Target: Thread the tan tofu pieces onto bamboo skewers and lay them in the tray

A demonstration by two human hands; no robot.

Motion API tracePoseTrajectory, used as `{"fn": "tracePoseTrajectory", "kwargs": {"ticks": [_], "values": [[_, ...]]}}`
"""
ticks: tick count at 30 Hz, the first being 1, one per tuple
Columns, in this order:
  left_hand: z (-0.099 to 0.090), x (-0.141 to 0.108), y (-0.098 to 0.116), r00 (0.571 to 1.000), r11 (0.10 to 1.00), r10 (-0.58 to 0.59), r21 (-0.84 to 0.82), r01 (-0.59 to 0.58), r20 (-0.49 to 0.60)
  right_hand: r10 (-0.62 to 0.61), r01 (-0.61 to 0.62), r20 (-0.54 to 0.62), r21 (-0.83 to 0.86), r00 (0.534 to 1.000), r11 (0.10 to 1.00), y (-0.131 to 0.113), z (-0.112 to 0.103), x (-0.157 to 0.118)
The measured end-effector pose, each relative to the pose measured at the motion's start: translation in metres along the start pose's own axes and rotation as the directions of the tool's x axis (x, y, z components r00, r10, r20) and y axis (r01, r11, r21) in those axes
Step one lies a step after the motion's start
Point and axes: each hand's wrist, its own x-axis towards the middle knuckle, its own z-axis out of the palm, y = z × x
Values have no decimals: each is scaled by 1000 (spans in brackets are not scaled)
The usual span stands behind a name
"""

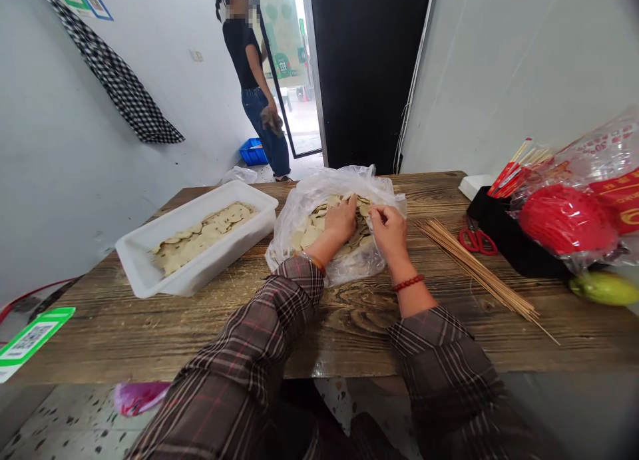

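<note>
A clear plastic bag [294,214] lies spread open on the wooden table, full of thin, flat, pale beige slices [312,233]. My left hand [341,220] is down inside it, fingers stretched out over the slices; its fingertips are partly hidden. At the right side of the bag, my right hand [389,230] is closed in a pinch on the bag's edge, as far as I can see. To the left stands a long white plastic tub [200,273] with more of the same slices [204,233] layered on its bottom.
A bundle of thin wooden skewers [479,273] lies right of the bag, near red-handled scissors [478,240]. Further right are a black holder [519,247], red-wrapped chopsticks [514,170], a red plastic-wrapped bundle [566,220] and a yellow-green fruit [604,288]. Another person [254,80] stands by the doorway.
</note>
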Motion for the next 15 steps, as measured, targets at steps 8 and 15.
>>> {"fn": "tracePoseTrajectory", "kwargs": {"ticks": [8, 15], "values": [[-1, 6, -5, 996, 994, -87, -62, 86, -15, 15, -15, 16, 6, 1000, 1000, 1, 1, -1], [0, 4, 3, 998, 996, -44, 74, 41, 43, 1, -1, 16, 14, 1000, 1000, 1, 2, -1]]}}
